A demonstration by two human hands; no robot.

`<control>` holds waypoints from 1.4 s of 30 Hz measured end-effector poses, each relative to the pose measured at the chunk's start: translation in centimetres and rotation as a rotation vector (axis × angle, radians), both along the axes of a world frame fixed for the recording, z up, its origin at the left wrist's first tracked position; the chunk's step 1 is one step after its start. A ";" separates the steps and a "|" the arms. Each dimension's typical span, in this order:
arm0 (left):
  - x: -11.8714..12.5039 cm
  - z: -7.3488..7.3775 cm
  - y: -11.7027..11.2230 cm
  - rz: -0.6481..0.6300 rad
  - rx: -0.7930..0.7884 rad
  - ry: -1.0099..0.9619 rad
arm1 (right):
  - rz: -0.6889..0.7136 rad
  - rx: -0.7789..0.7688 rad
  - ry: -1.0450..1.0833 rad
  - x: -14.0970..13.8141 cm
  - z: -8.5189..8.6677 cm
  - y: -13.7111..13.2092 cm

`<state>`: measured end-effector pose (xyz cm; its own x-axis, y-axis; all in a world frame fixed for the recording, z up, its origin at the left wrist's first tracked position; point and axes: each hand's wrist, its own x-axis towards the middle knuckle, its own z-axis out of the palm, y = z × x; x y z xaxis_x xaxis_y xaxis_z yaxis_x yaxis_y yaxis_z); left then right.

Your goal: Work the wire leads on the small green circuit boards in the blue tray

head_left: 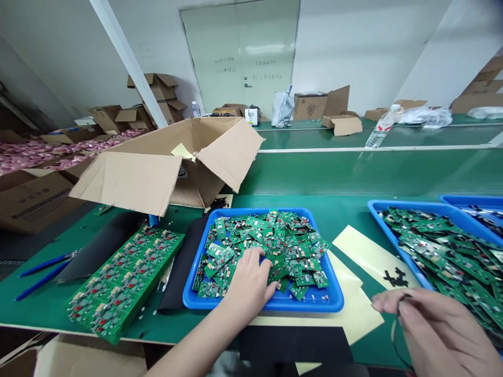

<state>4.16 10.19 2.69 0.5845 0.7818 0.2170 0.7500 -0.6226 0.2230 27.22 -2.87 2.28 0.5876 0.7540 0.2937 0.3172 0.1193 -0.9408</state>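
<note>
My left hand (249, 280) reaches into a blue tray (314, 303) heaped with small green circuit boards (275, 243), fingers curled down among the boards. Whether it grips one is hidden. My right hand (432, 327) hovers at the lower right, above the table's front edge, pinching a thin dark wire (396, 324) between thumb and fingers. A long green panel of joined circuit boards (126, 280) lies to the left of the tray.
An open cardboard box (173, 162) stands behind the tray. A second blue tray (396, 230) with boards sits at the right. Yellow paper sheets (369, 251) and dark mats lie on the green table. Blue-handled cutters (43, 272) rest far left. A plastic bottle (381, 128) stands beyond.
</note>
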 end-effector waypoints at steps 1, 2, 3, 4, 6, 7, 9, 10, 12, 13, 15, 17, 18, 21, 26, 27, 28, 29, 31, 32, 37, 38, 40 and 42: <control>0.0 0.0 0.3 -0.017 -0.026 -0.031 | 0.028 -0.004 -0.009 -0.4 0.6 0.5; -0.1 0.1 0.5 -0.033 -0.052 -0.074 | 0.067 -0.001 -0.019 -0.8 1.1 1.1; -0.2 0.3 0.6 -0.046 -0.080 -0.122 | 0.116 0.002 -0.022 -1.0 1.6 1.6; -0.3 0.6 0.7 -0.061 -0.110 -0.172 | 0.165 0.006 -0.017 -1.2 2.1 2.3; -0.4 1.4 1.0 -0.094 -0.169 -0.251 | 0.255 -0.015 0.007 -1.7 2.8 3.9; -0.3 1.9 1.2 -0.114 -0.192 -0.270 | 0.295 -0.041 0.012 -2.0 3.0 4.9; 0.0 2.9 1.6 -0.155 -0.202 -0.275 | 0.389 -0.088 -0.021 -2.7 3.3 7.1; 0.2 3.3 1.9 -0.175 -0.188 -0.265 | 0.440 -0.113 -0.047 -3.1 3.4 8.1; 0.7 4.0 2.6 -0.216 -0.138 -0.240 | 0.520 -0.151 -0.074 -3.7 3.5 10.1; 1.0 4.2 3.0 -0.230 -0.110 -0.232 | 0.537 -0.155 -0.072 -3.8 3.5 10.8; 1.3 4.5 3.7 -0.246 -0.068 -0.234 | 0.529 -0.139 -0.048 -4.0 3.5 12.0; 1.5 4.7 4.5 -0.258 -0.037 -0.263 | 0.501 -0.107 -0.006 -3.8 3.5 12.7; 1.6 4.8 4.8 -0.258 -0.020 -0.288 | 0.480 -0.087 0.023 -3.6 3.5 12.9; 1.7 4.9 5.7 -0.214 0.030 -0.378 | 0.457 -0.029 0.122 -3.2 3.4 13.7; 1.5 4.7 6.2 -0.132 -0.100 -0.520 | 0.398 0.024 0.297 -3.5 3.1 14.7; 1.5 4.6 6.1 -0.101 -0.147 -0.579 | 0.372 0.035 0.342 -3.6 2.9 14.9; 1.5 4.4 6.0 -0.063 -0.204 -0.649 | 0.358 0.040 0.386 -3.7 2.7 15.0; 1.6 4.3 5.8 -0.025 -0.270 -0.723 | 0.357 0.037 0.427 -3.8 2.5 15.1; 1.8 3.9 5.4 0.032 -0.390 -0.862 | 0.372 0.025 0.493 -3.9 2.0 15.3; 2.0 3.8 5.2 0.052 -0.427 -0.915 | 0.383 0.022 0.514 -4.0 1.7 15.4; 2.5 3.7 4.6 0.149 -0.395 -1.094 | 0.457 0.019 0.483 -5.3 1.1 15.0; 2.5 3.9 4.7 0.173 -0.412 -1.143 | 0.480 0.013 0.453 -5.5 1.3 14.8; 2.5 4.2 4.9 0.221 -0.509 -1.264 | 0.498 0.009 0.356 -5.5 1.8 14.4; 2.3 4.4 5.2 0.253 -0.680 -1.397 | 0.473 0.022 0.211 -5.2 2.4 14.1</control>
<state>6.48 15.42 7.13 0.0747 0.9966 0.0336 -0.2151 -0.0168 0.9765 22.03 11.23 4.65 0.2324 0.9463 0.2246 0.0276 0.2244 -0.9741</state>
